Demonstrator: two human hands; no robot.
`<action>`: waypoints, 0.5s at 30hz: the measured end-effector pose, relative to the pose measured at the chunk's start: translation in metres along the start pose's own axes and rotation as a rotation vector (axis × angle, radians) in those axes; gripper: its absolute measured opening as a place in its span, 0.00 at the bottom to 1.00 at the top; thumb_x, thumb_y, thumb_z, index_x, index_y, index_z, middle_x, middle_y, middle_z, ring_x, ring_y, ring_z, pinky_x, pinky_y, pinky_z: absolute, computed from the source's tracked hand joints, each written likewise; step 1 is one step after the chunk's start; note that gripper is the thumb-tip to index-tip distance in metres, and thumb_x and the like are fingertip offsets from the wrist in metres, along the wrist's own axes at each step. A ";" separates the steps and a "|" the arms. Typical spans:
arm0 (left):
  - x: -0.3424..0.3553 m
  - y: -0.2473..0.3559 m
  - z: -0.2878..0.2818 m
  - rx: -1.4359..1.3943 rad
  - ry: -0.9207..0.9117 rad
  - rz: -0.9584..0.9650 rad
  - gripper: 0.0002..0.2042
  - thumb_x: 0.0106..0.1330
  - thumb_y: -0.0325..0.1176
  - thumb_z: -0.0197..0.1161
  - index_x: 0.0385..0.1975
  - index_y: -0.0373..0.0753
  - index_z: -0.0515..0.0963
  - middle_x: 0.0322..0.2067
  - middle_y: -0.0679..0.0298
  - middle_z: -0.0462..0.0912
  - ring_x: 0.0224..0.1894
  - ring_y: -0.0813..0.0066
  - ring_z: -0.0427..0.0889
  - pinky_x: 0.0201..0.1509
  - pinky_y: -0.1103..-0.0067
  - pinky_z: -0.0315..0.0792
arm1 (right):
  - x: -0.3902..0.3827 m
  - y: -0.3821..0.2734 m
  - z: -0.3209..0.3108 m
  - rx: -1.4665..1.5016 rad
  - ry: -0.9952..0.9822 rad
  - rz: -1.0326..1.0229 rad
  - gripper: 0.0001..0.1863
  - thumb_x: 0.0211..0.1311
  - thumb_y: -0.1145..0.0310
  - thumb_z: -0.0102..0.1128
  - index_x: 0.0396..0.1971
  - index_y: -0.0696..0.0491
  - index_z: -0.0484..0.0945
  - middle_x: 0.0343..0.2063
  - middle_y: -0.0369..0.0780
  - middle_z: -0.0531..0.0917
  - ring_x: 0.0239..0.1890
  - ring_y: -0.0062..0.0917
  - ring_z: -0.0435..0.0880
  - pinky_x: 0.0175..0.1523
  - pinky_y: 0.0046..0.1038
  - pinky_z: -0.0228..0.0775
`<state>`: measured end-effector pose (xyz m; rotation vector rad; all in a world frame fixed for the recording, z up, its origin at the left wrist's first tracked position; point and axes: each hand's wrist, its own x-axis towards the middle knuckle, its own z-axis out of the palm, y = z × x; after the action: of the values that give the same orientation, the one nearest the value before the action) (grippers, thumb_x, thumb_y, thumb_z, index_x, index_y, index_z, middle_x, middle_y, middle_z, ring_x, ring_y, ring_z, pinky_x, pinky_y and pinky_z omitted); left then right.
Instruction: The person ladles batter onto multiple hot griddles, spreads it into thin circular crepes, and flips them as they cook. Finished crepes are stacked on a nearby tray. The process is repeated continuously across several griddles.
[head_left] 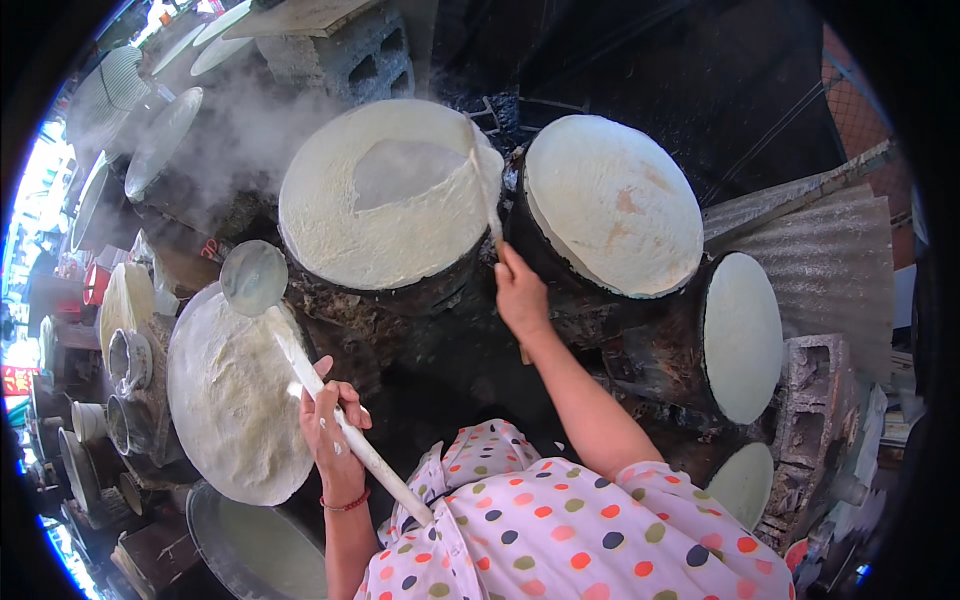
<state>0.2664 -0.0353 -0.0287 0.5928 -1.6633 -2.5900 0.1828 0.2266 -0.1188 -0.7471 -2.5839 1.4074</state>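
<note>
My left hand [336,420] grips the long, batter-coated handle of a round ladle [254,278] that rests angled up over the lower-left griddle, which bears a lumpy cream sheet [228,400]. My right hand [522,292] holds a batter-coated stick [486,185] lying across the right side of the steaming upper-middle griddle, where a cream layer [370,250] surrounds a bare grey patch [405,175]. Beside my right hand, the upper-right griddle carries a pale sheet [610,210] with brown spots and a lifted left edge.
Smaller pale-topped griddles [741,335] stand on the right, beside concrete blocks [805,390] and corrugated sheeting [830,270]. A large basin of pale liquid [250,540] sits at lower left. Steam, several leaning discs [160,135] and stacked pots [130,360] crowd the left side.
</note>
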 end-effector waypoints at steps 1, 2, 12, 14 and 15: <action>0.002 0.001 0.004 0.005 -0.013 -0.005 0.17 0.67 0.30 0.53 0.54 0.33 0.67 0.24 0.64 0.74 0.16 0.84 0.67 0.17 0.84 0.69 | 0.004 0.000 0.022 0.023 0.037 -0.061 0.20 0.65 0.64 0.51 0.56 0.50 0.72 0.48 0.49 0.79 0.50 0.40 0.79 0.56 0.30 0.68; 0.002 0.002 0.009 0.013 -0.005 -0.003 0.17 0.67 0.29 0.52 0.54 0.32 0.67 0.24 0.64 0.74 0.15 0.84 0.67 0.17 0.85 0.69 | 0.009 -0.010 0.030 0.097 0.008 -0.057 0.20 0.65 0.64 0.52 0.56 0.51 0.72 0.48 0.48 0.80 0.50 0.38 0.80 0.56 0.30 0.68; 0.003 0.006 0.006 -0.032 -0.069 0.011 0.17 0.67 0.30 0.52 0.54 0.31 0.68 0.23 0.64 0.73 0.15 0.84 0.67 0.17 0.85 0.68 | 0.034 -0.001 0.095 0.267 0.288 -0.313 0.20 0.65 0.63 0.51 0.56 0.48 0.75 0.16 0.32 0.71 0.11 0.17 0.67 0.16 0.23 0.62; 0.000 0.006 0.003 -0.039 -0.061 0.006 0.17 0.67 0.29 0.52 0.54 0.32 0.68 0.23 0.64 0.73 0.15 0.84 0.67 0.17 0.85 0.68 | 0.030 -0.021 0.084 0.292 0.134 -0.127 0.20 0.65 0.62 0.51 0.56 0.47 0.75 0.16 0.33 0.72 0.11 0.18 0.68 0.16 0.24 0.62; 0.000 0.007 0.001 -0.039 -0.057 -0.004 0.17 0.67 0.29 0.52 0.54 0.32 0.68 0.23 0.64 0.73 0.15 0.84 0.67 0.17 0.85 0.68 | 0.027 -0.031 0.077 0.297 0.061 -0.031 0.20 0.65 0.62 0.51 0.56 0.47 0.75 0.17 0.33 0.73 0.12 0.18 0.68 0.16 0.24 0.62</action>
<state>0.2647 -0.0376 -0.0218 0.5263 -1.6242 -2.6601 0.1228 0.1665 -0.1408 -0.6892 -2.2591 1.6790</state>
